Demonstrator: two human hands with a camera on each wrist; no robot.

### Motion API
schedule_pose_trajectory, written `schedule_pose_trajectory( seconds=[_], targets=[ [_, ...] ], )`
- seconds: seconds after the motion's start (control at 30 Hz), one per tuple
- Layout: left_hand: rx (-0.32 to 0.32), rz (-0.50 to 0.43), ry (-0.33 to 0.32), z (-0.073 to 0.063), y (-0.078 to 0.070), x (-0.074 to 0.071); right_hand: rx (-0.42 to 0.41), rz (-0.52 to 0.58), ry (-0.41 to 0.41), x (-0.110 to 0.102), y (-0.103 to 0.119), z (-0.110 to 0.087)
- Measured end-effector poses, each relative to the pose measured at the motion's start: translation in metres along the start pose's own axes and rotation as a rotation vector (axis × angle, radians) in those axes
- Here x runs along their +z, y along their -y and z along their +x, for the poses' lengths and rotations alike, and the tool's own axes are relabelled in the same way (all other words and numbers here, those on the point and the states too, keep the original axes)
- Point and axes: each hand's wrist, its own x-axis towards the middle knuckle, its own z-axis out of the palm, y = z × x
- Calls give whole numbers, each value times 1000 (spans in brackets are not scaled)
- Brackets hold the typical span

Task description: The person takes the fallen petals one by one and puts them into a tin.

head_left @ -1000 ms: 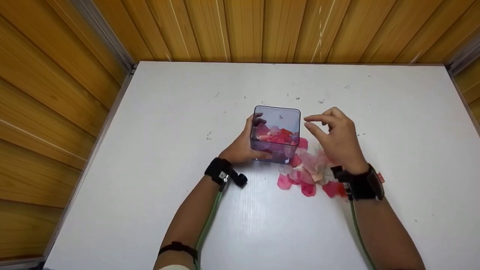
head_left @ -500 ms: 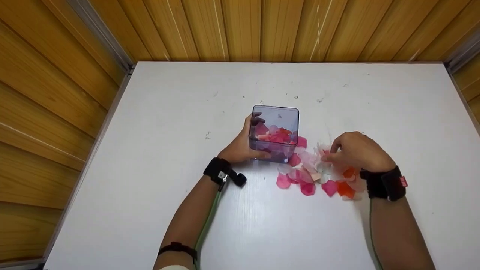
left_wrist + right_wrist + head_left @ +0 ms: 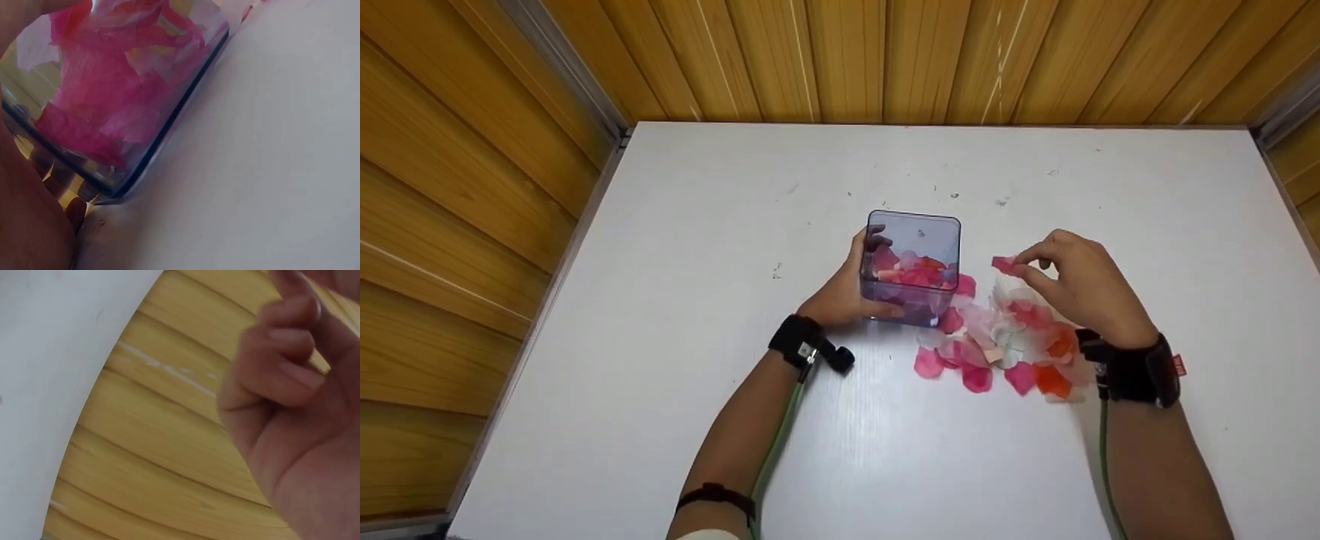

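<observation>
So rn we've got the left hand (image 3: 840,298) wrapped round the L side of a clear box (image 3: 919,309), thumb on the near wall, fingers showing thru the plastic. Box is approx midway btwn the L and R edges of the desk (image 3: 720,217), mouth open; can't tell if its base is touching down. Some petals (image 3: 913,271) are in it already. The right hand (image 3: 1084,283) is pinching one pink petal (image 3: 1003,264) btwn thumb and index, just R of the box but apart from it, on the desk's far-edge side of a loose petal pile (image 3: 979,337). That pile runs from the box toward the desk's R and near edges, w/ plenty left. IMO we're mid-transfer: petal picked, not yet dropped in. Next move prob calls for going left over the rim, then letting go, w/ the box held steady. Petals look super light, so they could stick to fingers tbh.
</observation>
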Motion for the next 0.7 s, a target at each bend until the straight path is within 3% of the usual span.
schedule_pose_trajectory(
  seconds=[0.17,0.27,0.4,0.5,0.7],
  targets=[
    [7,3,0,0,2,1,-121,127,-332,15,20,4],
    [6,1,2,0,2,1,-193,190,-440,31,32,6],
    [-6,3,11,1,1,2,-241,210,-458,54,44,8],
    [-11,0,12,1,1,2,-228,199,-446,68,49,10],
    [-8,-27,10,3,3,1,-200,186,-448,75,54,14]
  ],
)
